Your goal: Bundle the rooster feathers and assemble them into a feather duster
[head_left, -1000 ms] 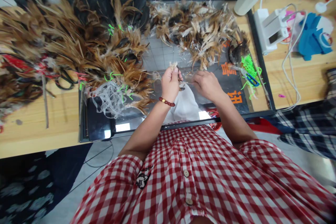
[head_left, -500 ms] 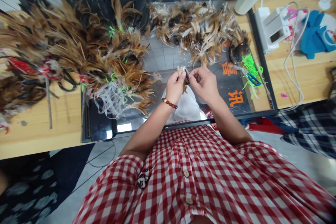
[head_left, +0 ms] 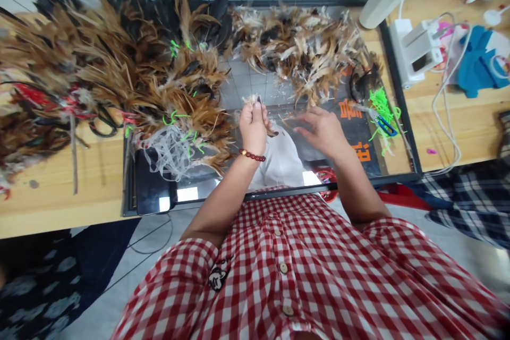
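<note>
My left hand (head_left: 252,126), with a bead bracelet on the wrist, is closed round a small bunch of feathers (head_left: 252,100) whose pale tips stick up above the fingers. My right hand (head_left: 322,127) hovers just to the right, over the glossy dark board (head_left: 279,95), fingers loosely curled and reaching toward loose feathers (head_left: 287,116) lying there. Whether it pinches one I cannot tell. A heap of short mottled feathers (head_left: 303,50) lies beyond both hands.
A big pile of long brown and black feathers (head_left: 111,69) with green ties covers the left of the wooden table (head_left: 59,191). Clear plastic strips (head_left: 169,149), green ties and blue scissors (head_left: 382,117), a white power strip (head_left: 414,50) with cables, and another person's plaid sleeve (head_left: 470,196) are around.
The hands, joined at the bunch half a second ago, have parted: my right hand moved right and down toward the board, my left hand shifted slightly left with the bunch.
</note>
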`<state>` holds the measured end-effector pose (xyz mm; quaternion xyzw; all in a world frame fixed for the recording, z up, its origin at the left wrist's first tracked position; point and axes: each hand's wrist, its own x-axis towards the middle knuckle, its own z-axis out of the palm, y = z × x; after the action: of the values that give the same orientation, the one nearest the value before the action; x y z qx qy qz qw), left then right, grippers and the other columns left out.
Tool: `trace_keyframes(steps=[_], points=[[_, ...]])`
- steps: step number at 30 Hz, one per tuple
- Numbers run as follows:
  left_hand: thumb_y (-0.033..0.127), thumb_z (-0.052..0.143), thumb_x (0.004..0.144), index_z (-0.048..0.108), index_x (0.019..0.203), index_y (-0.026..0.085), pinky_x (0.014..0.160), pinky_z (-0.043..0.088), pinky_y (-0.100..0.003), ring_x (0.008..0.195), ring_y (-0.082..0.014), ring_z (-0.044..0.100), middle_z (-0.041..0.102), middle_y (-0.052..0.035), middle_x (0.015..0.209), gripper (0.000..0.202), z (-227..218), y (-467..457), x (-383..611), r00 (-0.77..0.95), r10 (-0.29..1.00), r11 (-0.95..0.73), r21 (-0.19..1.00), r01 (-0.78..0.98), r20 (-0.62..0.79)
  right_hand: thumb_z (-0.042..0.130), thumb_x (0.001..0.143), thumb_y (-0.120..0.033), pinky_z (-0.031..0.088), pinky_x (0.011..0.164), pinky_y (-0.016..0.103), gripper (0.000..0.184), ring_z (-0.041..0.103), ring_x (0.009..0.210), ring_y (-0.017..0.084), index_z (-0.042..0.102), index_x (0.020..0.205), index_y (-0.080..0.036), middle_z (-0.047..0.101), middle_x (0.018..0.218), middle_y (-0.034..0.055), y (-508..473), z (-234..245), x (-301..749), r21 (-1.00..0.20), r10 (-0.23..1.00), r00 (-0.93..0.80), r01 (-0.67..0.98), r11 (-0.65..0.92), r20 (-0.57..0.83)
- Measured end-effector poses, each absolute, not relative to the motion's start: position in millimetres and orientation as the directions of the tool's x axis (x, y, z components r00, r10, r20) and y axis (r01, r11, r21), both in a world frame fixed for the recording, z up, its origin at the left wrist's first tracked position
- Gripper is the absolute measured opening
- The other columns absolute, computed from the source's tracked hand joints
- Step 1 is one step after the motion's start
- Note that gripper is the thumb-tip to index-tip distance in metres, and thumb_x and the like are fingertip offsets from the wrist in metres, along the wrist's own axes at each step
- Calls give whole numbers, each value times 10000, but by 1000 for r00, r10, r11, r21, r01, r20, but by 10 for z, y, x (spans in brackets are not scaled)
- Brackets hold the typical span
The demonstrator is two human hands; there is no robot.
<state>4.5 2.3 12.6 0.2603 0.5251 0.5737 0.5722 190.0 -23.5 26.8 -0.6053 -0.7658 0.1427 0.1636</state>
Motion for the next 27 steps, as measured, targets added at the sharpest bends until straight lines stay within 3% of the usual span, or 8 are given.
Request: trace_keyframes(steps=[6,9,13,15,17,21,24,27], points=[[487,671,968,538,746,223,454,385,-180,437,-53,415,441,81,549,370,111,4,76,-193,933,218,902,-373,-305,581,962,-318,467,878,428,370,643,1089,325,713,1288,-207,725,1200,153,-194,171,1654,-311,983,-158,933,181,97],[505,665,968,545,754,225,452,393,-182,441,-54,420,453,77,547,372,112,-1,85,-204,932,207,903,-376,-298,634,941,-405,453,868,437,336,636,1061,345,740,1163,-176,732,1154,182,-224,157,1601,-275,986,-125,949,152,111],[506,679,958,564,760,229,458,400,-193,446,-59,428,472,73,543,360,88,-5,91,-203,938,196,911,-362,-282,541,959,-270,426,852,429,221,643,981,314,733,911,-172,742,1024,174,-260,161,1592,-262,992,-122,956,129,44],[484,687,957,570,756,226,476,410,-202,450,-63,438,477,75,542,348,60,-10,98,-188,941,205,914,-350,-283,533,932,-221,424,835,407,199,643,929,280,715,867,-177,739,974,146,-254,149,1607,-339,995,-96,935,101,29],[454,684,964,579,754,220,514,437,-209,471,-67,474,510,70,563,331,28,-20,113,-169,944,214,917,-338,-282,552,921,-255,431,790,365,174,622,842,229,693,844,-187,722,894,99,-242,129,1624,-519,998,-44,852,65,53],[393,672,975,617,761,203,697,540,-232,682,-95,663,695,13,742,291,-26,-57,167,-115,957,212,914,-346,-266,620,914,-477,408,666,293,296,511,665,143,648,794,-209,619,722,3,-252,117,1603,-873,997,66,488,4,42],[398,702,953,649,782,197,835,572,-277,850,-130,727,758,-21,862,268,-53,-84,202,-29,968,217,888,-406,-250,705,856,-560,405,647,288,368,492,640,127,662,758,-208,597,683,-12,-283,144,1526,-957,992,129,289,-35,3],[421,751,909,666,803,191,901,577,-313,873,-146,739,762,-28,849,267,-74,-99,218,27,976,204,857,-473,-217,780,795,-590,456,694,310,393,564,702,150,707,735,-208,662,736,16,-307,177,1447,-987,991,129,151,-45,-25]])
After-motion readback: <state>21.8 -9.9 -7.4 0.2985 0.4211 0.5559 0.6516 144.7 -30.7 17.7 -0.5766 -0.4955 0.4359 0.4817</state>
